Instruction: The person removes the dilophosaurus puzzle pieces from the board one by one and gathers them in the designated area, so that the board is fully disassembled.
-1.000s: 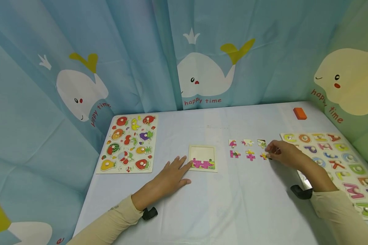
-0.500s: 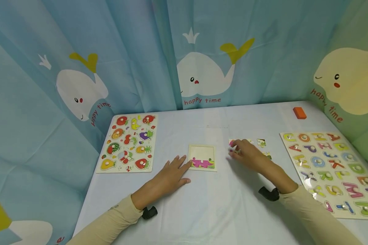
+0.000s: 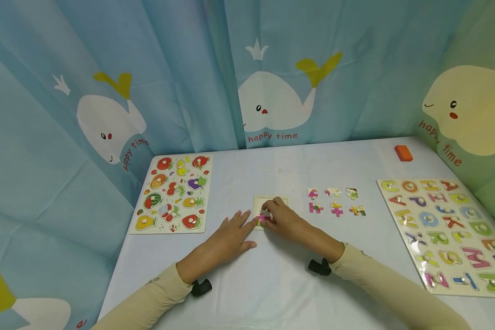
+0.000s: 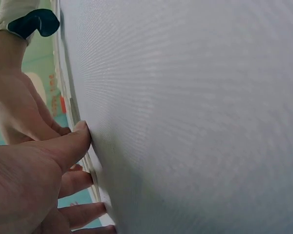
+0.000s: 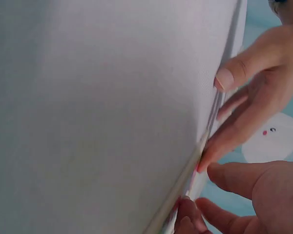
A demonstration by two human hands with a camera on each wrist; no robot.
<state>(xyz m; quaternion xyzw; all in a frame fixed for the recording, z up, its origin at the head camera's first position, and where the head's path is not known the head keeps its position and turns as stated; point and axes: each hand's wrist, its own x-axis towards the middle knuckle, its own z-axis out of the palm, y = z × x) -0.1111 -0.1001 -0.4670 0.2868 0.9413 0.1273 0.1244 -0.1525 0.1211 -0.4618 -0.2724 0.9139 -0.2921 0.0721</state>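
Note:
My left hand (image 3: pixel 230 236) lies palm down on the table with its fingers spread. Its index fingertip touches the lower left of a small square puzzle frame (image 3: pixel 257 201). Over that frame is my right hand (image 3: pixel 286 222), thumb and fingers bent at the pink puzzle pieces (image 3: pixel 261 219) in its lower part. Whether they pinch a piece is hidden. In the right wrist view, the right hand (image 5: pixel 263 195) has its fingertips at the frame's edge, near the left hand (image 5: pixel 263 92). Several loose puzzle pieces (image 3: pixel 337 209) lie in two rows to the right.
A fruit knob-puzzle board (image 3: pixel 177 195) lies at the left of the table (image 3: pixel 239 293). On the right is a letter board (image 3: pixel 441 229). An orange block (image 3: pixel 403 153) sits at the far right corner. Whale-print curtains (image 3: pixel 189 68) hang behind.
My right hand has moved left, from the rightmost loose pieces, past the leftmost ones, to the puzzle frame. Two rows of loose pieces remain on the table. My left hand has stayed in place.

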